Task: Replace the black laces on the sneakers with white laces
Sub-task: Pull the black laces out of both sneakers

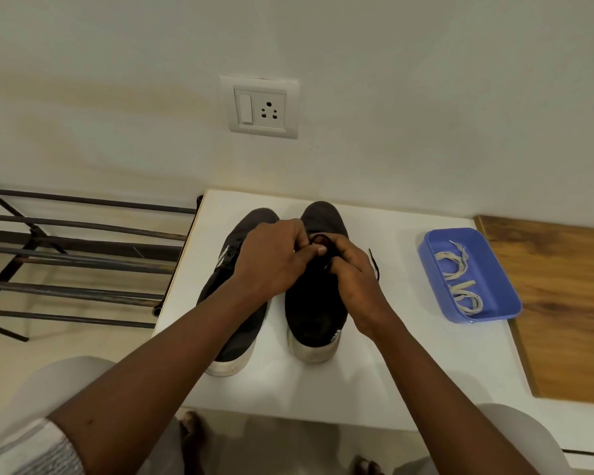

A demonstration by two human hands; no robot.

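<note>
Wall: a white painted wall (426,80) fills the upper half of the view.
Socket: a white rectangular plastic wall plate (259,108) carries one rocker switch on its left and a socket on its right.
Rack: a dark metal rack with long horizontal bars (83,231) stands just beside the table's left edge.
Table: a white flat-topped table (391,371) stands against the wall.
Tray: a blue rectangular plastic tray (494,311) lies on the table, near its right edge.
Board: a brown wood-grain surface (563,303) adjoins the table on the right.
</note>
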